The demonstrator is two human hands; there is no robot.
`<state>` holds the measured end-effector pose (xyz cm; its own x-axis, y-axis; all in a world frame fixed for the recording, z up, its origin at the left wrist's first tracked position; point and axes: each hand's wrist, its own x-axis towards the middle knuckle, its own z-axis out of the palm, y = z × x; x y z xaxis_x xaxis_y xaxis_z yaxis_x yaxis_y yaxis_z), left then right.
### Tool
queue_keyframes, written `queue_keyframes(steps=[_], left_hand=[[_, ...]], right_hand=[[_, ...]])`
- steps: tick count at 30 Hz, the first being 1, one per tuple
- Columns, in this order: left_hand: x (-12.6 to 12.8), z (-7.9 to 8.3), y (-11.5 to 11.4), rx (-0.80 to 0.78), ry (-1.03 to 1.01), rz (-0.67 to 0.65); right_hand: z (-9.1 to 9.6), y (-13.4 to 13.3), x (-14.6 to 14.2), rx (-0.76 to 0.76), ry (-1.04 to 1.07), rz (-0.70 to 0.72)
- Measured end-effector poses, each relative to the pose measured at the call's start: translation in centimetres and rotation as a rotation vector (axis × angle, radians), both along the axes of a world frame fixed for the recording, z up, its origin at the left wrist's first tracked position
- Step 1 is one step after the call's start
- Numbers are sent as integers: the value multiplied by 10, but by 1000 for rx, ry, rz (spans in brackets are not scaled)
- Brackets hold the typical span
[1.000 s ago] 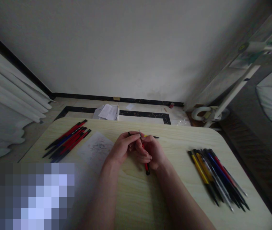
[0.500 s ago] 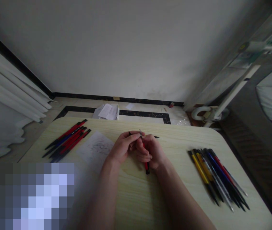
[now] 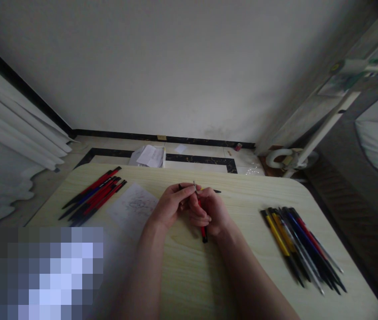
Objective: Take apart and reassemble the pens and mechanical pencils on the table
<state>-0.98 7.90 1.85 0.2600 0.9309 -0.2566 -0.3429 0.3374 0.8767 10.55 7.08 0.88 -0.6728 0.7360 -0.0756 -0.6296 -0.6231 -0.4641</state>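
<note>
Both hands meet over the middle of a pale wooden table (image 3: 189, 284). My right hand (image 3: 212, 213) is closed round a red pen (image 3: 204, 233) whose black end sticks out below the fist toward me. My left hand (image 3: 172, 203) pinches a thin metal piece (image 3: 194, 186) at the pen's upper end, fingertips pressed together. A small black part (image 3: 180, 186) shows by the left fingers and a dark pen tip (image 3: 216, 191) pokes out beyond the right hand. The pen's middle is hidden by my fingers.
A bundle of red, blue and black pens (image 3: 93, 199) lies at the table's left. A second row of yellow, blue, red and black pens (image 3: 300, 244) lies at the right. A scribbled sheet of paper (image 3: 133, 209) sits left of my hands. Papers (image 3: 150, 155) lie on the floor beyond.
</note>
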Motion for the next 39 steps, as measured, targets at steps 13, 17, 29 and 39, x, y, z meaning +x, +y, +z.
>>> queue_keyframes(steps=[13,17,29,39], left_hand=[[1,2,0,-16,-50,12],[1,2,0,-19,-20,31],[-2,-1,1,-26,-55,1],[-1,-2,0,-17,-51,14]], right_hand=[[1,0,1,5,-14,14],[2,0,0,-2,-27,26],[2,0,0,1,28,24],[2,-1,-1,2,55,28]])
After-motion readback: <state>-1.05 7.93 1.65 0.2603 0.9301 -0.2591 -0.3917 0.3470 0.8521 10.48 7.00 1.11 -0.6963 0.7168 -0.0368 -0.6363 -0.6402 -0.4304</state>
